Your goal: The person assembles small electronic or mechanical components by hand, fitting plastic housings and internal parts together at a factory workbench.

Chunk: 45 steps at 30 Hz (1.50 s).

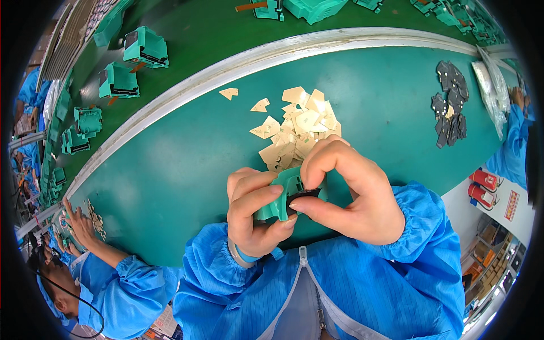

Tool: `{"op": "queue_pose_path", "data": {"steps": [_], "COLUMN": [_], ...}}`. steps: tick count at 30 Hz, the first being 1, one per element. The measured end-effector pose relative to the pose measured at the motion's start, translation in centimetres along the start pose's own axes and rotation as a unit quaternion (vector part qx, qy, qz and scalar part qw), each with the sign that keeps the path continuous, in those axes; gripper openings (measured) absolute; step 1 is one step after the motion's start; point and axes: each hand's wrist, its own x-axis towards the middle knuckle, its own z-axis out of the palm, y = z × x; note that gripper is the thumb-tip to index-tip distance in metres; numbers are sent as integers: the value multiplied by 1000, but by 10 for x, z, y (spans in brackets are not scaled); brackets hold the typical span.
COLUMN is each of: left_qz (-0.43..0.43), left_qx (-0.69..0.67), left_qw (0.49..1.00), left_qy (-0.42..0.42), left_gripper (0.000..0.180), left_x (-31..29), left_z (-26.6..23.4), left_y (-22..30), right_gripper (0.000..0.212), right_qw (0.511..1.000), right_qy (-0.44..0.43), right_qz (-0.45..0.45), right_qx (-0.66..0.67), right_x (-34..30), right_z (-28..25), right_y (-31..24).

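My left hand (pixel 253 209) is closed around a green plastic housing (pixel 281 195), holding it up over the near edge of the table. My right hand (pixel 348 190) pinches a thin black piece (pixel 304 196) between thumb and index finger, against the right side of the housing. Whether the piece sits inside the housing or only touches it is hard to tell, since fingers hide part of both. Just beyond my hands lies a loose heap of cream-coloured, angular flat pieces (pixel 306 120).
A pile of black flat parts (pixel 450 102) lies to the right, beside clear plastic bags (pixel 491 93). Past a pale metal rail (pixel 238 54) runs a green belt with several green housings (pixel 146 46). A co-worker's hand (pixel 81 224) is at the left, near small pieces.
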Motion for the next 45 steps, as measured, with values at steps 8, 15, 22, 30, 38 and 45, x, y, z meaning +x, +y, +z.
{"op": "queue_pose_path", "data": {"steps": [8, 15, 22, 30, 38, 45], "left_qz": [18, 26, 62, 49, -105, -81], "left_qx": [5, 31, 24, -5, 36, 29], "left_qw": [1000, 999, 998, 999, 981, 975], "left_qy": [3, -3, -12, 19, 157, 206], "left_gripper": [44, 44, 45, 43, 29, 22], "left_x": [0, 0, -3, 0, 87, 157], "left_z": [4, 5, 9, 12, -32, -50], "left_y": [-1, 0, -1, 1, -24, -136], "right_gripper": [23, 23, 32, 50, 24, 22], "right_qw": [1000, 998, 999, 996, 922, 799], "right_qy": [-12, -21, 38, 45, 379, 210], "right_qz": [13, 25, 32, -15, -74, 104], "right_qx": [-17, -45, 11, 73, -34, -554], "right_x": [-1, 0, 2, 1, -16, -59], "right_z": [-4, -9, -13, -13, -125, -210], "right_y": [0, -1, 14, 7, -7, 23]}}
